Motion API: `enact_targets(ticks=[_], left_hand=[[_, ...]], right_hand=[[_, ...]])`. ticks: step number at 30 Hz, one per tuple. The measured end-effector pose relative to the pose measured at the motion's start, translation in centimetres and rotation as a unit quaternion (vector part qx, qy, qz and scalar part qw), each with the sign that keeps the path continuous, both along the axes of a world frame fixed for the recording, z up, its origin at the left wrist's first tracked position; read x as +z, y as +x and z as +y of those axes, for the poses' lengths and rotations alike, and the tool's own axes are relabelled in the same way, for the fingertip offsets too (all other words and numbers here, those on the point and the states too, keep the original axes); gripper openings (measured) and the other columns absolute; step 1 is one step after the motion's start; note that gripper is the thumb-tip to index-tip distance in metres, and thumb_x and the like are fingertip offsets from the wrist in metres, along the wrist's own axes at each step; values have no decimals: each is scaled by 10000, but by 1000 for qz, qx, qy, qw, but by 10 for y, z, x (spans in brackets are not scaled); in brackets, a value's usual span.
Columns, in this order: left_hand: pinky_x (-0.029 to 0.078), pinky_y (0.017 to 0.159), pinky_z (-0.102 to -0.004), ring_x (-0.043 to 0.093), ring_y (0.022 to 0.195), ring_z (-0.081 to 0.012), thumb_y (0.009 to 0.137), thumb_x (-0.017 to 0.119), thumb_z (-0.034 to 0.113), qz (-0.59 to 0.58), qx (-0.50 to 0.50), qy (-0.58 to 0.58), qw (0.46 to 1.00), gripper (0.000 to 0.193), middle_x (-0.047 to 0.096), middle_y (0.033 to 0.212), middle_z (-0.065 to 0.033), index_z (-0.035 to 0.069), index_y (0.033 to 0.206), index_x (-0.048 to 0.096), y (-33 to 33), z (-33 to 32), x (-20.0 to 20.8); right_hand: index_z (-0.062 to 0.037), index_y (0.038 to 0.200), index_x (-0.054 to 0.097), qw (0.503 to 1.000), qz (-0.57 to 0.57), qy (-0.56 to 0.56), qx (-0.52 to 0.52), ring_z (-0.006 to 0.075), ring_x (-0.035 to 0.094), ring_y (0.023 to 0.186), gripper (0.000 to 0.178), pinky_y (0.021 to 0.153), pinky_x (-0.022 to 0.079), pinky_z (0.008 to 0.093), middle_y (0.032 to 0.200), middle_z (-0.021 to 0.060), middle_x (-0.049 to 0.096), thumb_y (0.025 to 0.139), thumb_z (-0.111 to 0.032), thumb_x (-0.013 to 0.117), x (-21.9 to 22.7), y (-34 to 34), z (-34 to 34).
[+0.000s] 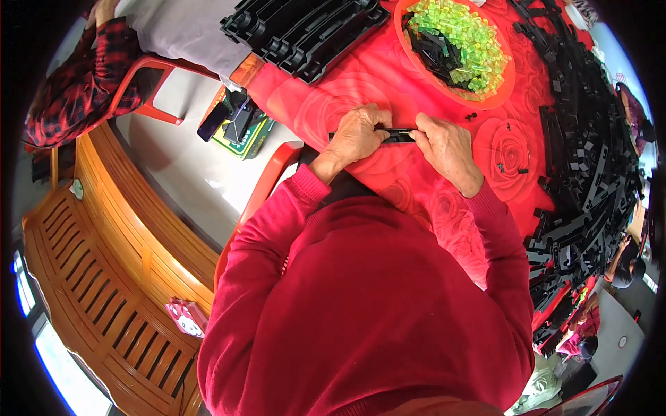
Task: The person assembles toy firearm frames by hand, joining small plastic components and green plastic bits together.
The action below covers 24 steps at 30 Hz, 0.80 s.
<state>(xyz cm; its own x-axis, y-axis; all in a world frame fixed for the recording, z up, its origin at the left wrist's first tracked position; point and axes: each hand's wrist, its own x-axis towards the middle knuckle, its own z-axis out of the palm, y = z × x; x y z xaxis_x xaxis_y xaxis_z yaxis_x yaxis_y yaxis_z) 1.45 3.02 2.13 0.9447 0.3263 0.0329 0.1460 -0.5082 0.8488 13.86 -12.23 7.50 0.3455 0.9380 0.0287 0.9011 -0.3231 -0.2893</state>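
Note:
Both of my hands are on a slim black plastic strip [398, 136] just above the red rose-patterned tablecloth [333, 97]. My left hand [361, 132] grips its left part, thumb along the near side. At its right end, my right hand [444, 144] pinches the strip between thumb and fingers. Much of the strip is hidden under my fingers. Beyond my right hand stands an orange-red bowl [510, 76] of yellow-green clear plastic pieces [479, 48], with small black parts [438, 55] at its left side. A few tiny black bits [471, 116] lie near the bowl.
A big heap of black plastic strips [590, 152] covers the table's right side. Long black ribbed parts [305, 35] are stacked at the far left edge. A red chair [267, 180], a wooden bench [118, 277] and a person in a checked sleeve [83, 90] are to the left.

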Motion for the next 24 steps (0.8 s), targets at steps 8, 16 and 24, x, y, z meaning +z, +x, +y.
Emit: enact_targets(ticks=[8, 16, 24], left_hand=[[446, 677, -352, 555, 751, -245, 676, 678, -10, -5, -17, -16, 1000, 137, 548, 758, -91, 40, 765, 587, 0, -2, -8], [465, 688, -380, 587, 772, -286, 673, 667, 11, 25, -47, -56, 997, 123, 586, 793, -123, 42, 767, 595, 4, 3, -10], [474, 661, -363, 601, 721, -258, 709, 668, 42, 1, -38, 12, 999, 117, 605, 767, -115, 36, 804, 600, 3, 8, 1]], right_hand=[[-89, 851, 482, 999, 4, -18, 27, 334, 599, 634, 152, 512, 436, 468, 677, 115, 585, 832, -179, 603, -2, 1, 1], [-85, 831, 465, 1000, 3, -30, 3, 344, 598, 644, 171, 527, 431, 479, 665, 114, 587, 842, -189, 600, 0, 3, -5], [-70, 1124, 524, 999, 12, 35, -19, 310, 617, 816, 505, 672, 481, 421, 845, 123, 624, 694, -208, 751, 16, 8, -35]])
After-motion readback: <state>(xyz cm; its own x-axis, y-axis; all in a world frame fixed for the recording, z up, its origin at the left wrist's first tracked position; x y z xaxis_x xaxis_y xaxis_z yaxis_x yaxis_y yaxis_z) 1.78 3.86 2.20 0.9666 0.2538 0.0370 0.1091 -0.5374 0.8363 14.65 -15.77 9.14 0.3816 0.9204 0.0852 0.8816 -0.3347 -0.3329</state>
